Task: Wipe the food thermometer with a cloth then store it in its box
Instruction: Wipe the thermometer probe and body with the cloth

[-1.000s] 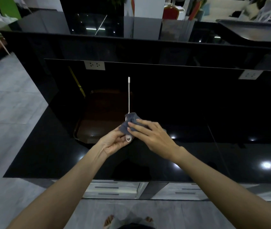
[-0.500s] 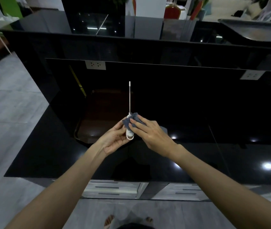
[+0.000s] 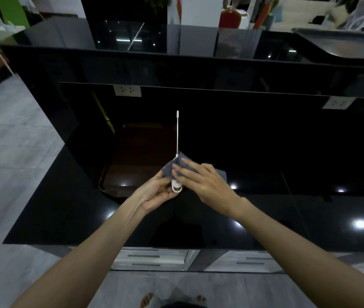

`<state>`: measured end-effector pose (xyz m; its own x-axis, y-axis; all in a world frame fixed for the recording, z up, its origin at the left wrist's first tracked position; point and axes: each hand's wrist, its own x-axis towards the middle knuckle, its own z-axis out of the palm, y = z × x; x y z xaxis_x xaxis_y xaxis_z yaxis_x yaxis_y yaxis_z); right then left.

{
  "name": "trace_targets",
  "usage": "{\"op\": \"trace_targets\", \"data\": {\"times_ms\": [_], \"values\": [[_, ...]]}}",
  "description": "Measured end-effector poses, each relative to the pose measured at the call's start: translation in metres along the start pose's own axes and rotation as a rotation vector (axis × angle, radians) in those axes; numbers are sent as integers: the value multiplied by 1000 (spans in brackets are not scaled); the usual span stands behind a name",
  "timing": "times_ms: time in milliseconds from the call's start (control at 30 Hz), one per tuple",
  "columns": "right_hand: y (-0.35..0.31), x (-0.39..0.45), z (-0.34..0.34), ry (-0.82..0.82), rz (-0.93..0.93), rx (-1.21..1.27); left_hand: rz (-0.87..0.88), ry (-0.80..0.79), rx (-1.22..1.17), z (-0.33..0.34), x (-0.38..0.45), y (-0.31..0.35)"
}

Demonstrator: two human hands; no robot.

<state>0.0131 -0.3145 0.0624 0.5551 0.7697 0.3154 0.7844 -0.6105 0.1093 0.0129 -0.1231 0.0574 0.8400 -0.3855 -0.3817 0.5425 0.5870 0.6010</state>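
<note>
A white food thermometer (image 3: 177, 134) points away from me, its thin probe rising over the black counter and its round head at my palms. My left hand (image 3: 157, 192) grips the head from below. My right hand (image 3: 203, 183) presses a grey-blue cloth (image 3: 172, 166) around the base of the probe and the top of the head. Most of the head is hidden by cloth and fingers. I see no thermometer box in view.
A dark brown tray (image 3: 119, 181) lies on the glossy black counter (image 3: 65, 207) left of my hands. A raised back ledge carries two white sockets (image 3: 127, 90). A grey basin (image 3: 343, 43) sits far right. Drawers (image 3: 150, 258) lie below the front edge.
The cloth slid slightly along the thermometer's head, uncovering more of the white round end. Both hands stay together over the same spot on the counter.
</note>
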Motion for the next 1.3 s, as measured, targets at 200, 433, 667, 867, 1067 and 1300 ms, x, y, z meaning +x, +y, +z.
{"op": "trace_targets", "data": {"times_ms": [200, 433, 667, 867, 1067, 1300], "values": [[-17, 7, 6, 45, 128, 20, 24, 21, 8, 9, 3, 8], [-5, 11, 0, 66, 232, 25, 9, -13, 75, 7, 0, 4], [-18, -5, 3, 29, 101, 62, 8, 33, 60, 2, -2, 11], [-12, 0, -1, 70, 155, 30, -19, -12, 11, 9, -6, 11], [-10, 4, -6, 56, 160, 24, 14, 11, -27, 7, -7, 6], [-23, 14, -2, 67, 192, 86, 2, 117, -56, 3, -8, 8]]}}
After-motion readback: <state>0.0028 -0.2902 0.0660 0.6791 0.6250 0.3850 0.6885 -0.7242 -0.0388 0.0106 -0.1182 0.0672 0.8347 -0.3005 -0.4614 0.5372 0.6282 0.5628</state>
